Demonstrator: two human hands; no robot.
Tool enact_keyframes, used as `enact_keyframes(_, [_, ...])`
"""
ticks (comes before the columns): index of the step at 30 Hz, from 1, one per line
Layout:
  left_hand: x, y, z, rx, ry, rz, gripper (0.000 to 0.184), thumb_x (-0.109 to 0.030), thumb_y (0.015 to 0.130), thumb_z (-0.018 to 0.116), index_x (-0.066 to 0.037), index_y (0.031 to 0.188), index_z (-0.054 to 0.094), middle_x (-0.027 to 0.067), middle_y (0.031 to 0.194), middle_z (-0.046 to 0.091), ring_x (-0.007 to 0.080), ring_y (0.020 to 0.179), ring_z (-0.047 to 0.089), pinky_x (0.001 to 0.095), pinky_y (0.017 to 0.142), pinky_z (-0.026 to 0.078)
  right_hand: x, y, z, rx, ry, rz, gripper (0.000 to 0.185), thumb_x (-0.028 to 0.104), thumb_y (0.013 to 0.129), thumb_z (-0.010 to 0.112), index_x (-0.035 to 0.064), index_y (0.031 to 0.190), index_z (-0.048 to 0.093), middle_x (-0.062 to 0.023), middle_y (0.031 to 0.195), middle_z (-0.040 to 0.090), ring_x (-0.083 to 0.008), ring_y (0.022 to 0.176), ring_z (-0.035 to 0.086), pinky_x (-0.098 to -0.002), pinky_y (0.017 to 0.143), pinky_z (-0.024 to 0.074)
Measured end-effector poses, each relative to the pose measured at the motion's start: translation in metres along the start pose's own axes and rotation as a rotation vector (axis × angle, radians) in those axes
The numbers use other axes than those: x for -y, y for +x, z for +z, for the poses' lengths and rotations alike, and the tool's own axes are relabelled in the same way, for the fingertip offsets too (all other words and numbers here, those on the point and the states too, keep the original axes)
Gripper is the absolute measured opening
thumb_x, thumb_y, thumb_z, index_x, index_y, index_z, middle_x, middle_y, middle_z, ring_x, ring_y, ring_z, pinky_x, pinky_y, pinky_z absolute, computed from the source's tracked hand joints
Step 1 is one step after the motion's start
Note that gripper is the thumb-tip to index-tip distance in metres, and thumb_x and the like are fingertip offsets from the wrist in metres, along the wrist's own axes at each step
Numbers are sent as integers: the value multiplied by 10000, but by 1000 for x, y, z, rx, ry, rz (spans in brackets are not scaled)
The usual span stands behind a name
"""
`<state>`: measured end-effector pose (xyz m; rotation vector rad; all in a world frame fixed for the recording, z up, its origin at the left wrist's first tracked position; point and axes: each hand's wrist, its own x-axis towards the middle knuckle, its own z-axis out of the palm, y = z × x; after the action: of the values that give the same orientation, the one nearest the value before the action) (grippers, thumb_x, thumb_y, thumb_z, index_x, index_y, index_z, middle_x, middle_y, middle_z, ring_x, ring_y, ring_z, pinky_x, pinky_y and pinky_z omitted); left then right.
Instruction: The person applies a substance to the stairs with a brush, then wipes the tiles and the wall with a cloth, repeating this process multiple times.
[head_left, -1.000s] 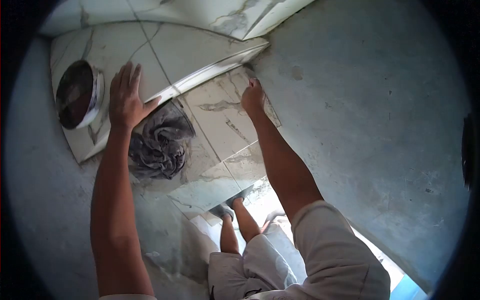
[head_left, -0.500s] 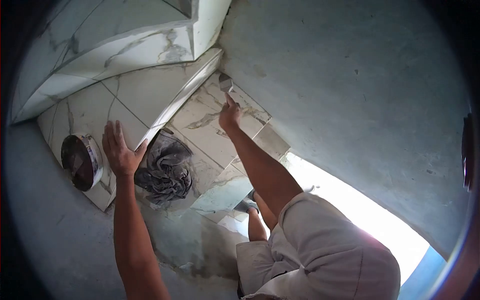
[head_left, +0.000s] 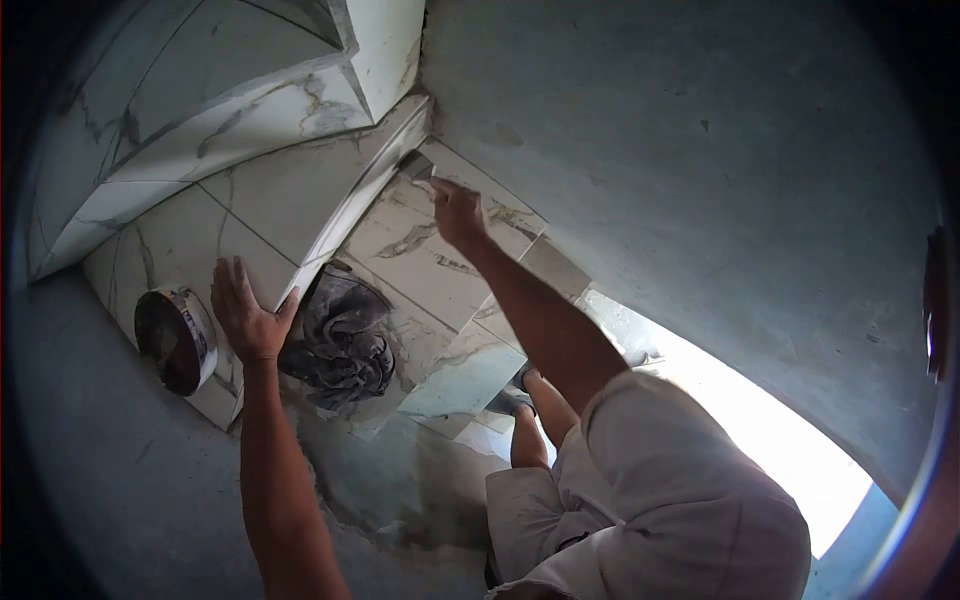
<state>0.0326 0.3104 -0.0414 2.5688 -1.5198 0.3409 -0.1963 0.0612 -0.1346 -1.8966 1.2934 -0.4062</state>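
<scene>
My right hand (head_left: 460,212) is closed around the handle of a putty knife (head_left: 416,166). The knife's blade is at the inner corner where the lower marble-patterned step (head_left: 405,255) meets the riser of the step above. My left hand (head_left: 250,312) lies flat with fingers spread on the upper tiled step (head_left: 285,185), its thumb along the step's front edge. Just left of that hand sits a round tub (head_left: 178,340), with dark contents. A crumpled dark grey cloth (head_left: 345,340) rests on the lower step, right of my left wrist.
Higher tiled steps (head_left: 240,115) rise at the upper left. A bare grey plastered wall (head_left: 680,180) runs along the right. Further tiled steps (head_left: 465,375) descend towards my feet, and bright light comes in at lower right.
The putty knife has moved left from near the wall to the riser, its blade now pointing left. My left hand stays on the step; the view has shifted slightly.
</scene>
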Motion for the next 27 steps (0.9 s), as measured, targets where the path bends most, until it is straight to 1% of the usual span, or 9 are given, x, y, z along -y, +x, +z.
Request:
enact_keyframes(3, [3,-1,-1,21,6,-3,915,-494,723,738,-58,1428,349,249,1424,377,422,1300,386,538,1076,332,-78,-19,-34,170,72,193,322,136,915,479,78,1181,651,-201,1072,671,-304,964,652,-356,856,493])
enact_keyframes(6, [1,0,-1,24,3,-21,911,-491,727,737,-58,1429,350,242,1432,372,421,1311,374,532,1083,323,-184,-110,-126,-48,-60,181,279,83,920,520,111,1133,698,-192,1182,639,-289,1097,601,-347,1003,420])
enact_keyframes(8, [2,-1,-2,30,4,-28,912,-491,725,739,-56,1427,352,242,1431,373,422,1312,372,532,1085,320,-129,-133,-181,78,-370,372,279,46,933,495,94,1112,704,-177,1180,646,-297,1089,620,-346,955,471])
enact_keyframes(10, [1,0,-2,22,7,-18,916,-483,720,744,-52,1425,350,245,1432,370,424,1315,368,533,1087,316,-89,-104,-150,6,-242,-129,288,57,936,498,106,1147,688,-147,1134,675,-275,1020,654,-347,901,498])
enact_keyframes(13, [2,-1,-2,35,12,-18,919,-475,714,748,-45,1422,350,249,1425,373,423,1314,370,534,1085,319,-8,-15,-64,210,-66,-132,256,125,914,526,120,1120,678,-215,971,670,-367,886,660,-387,767,520])
enact_keyframes(14, [1,-1,-1,33,26,-22,919,-475,714,748,-45,1422,350,249,1425,373,423,1314,370,534,1085,319,12,12,-37,270,3,-5,274,149,863,505,92,1077,667,-235,978,659,-433,908,627,-497,806,505])
enact_keyframes(20, [4,-2,1,-4,14,18,931,-500,722,731,-34,1426,338,248,1417,390,425,1307,381,537,1078,320,-9,-4,-46,326,-414,-56,232,202,896,549,90,1047,685,-197,947,667,-366,843,662,-435,738,532])
enact_keyframes(25, [2,-2,0,12,-1,-17,942,-471,720,745,-57,1446,309,233,1434,369,417,1321,367,531,1091,316,24,37,-21,326,-171,-183,246,143,882,518,89,1031,706,-172,919,697,-336,802,680,-418,763,556])
enact_keyframes(27, [6,-2,0,23,-1,-14,947,-477,726,742,-64,1454,299,225,1440,366,416,1327,361,530,1093,312,7,63,-4,390,-495,-340,255,139,886,514,79,1038,710,-174,890,701,-313,782,690,-415,768,562])
